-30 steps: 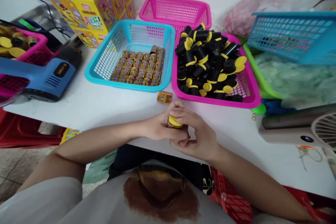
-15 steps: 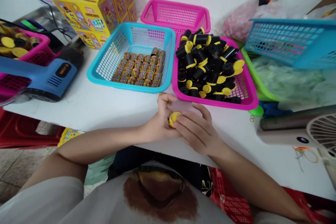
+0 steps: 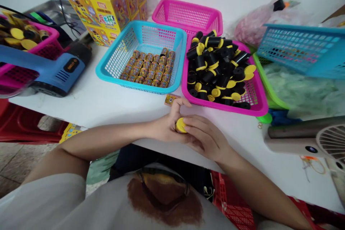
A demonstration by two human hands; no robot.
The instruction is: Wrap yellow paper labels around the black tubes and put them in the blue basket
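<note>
A small canister with a yellow lid [image 3: 180,125] is between my two hands, just in front of the baskets. My left hand [image 3: 167,126] is closed around its side, with the index finger raised and bent. The fingers of my right hand [image 3: 207,136] press on the lid and its edge from the right. The canister's body is mostly hidden by my fingers. Just beyond my left hand lies a small printed yellow and orange piece [image 3: 171,99] on the white table [image 3: 129,109].
A blue basket [image 3: 107,72] holds rows of printed canisters; a pink basket [image 3: 262,104] holds a heap of black canisters with yellow lids. Blue heat gun [image 3: 60,73] and yellow boxes [image 3: 95,5] stand left. A fan [image 3: 296,140] and a blue basket [image 3: 302,48] are at right.
The camera view has shifted slightly. My right fingers have curled more over the canister, and its yellow top now looks smooth and flat. The printed piece beyond my left hand shows more fully.
</note>
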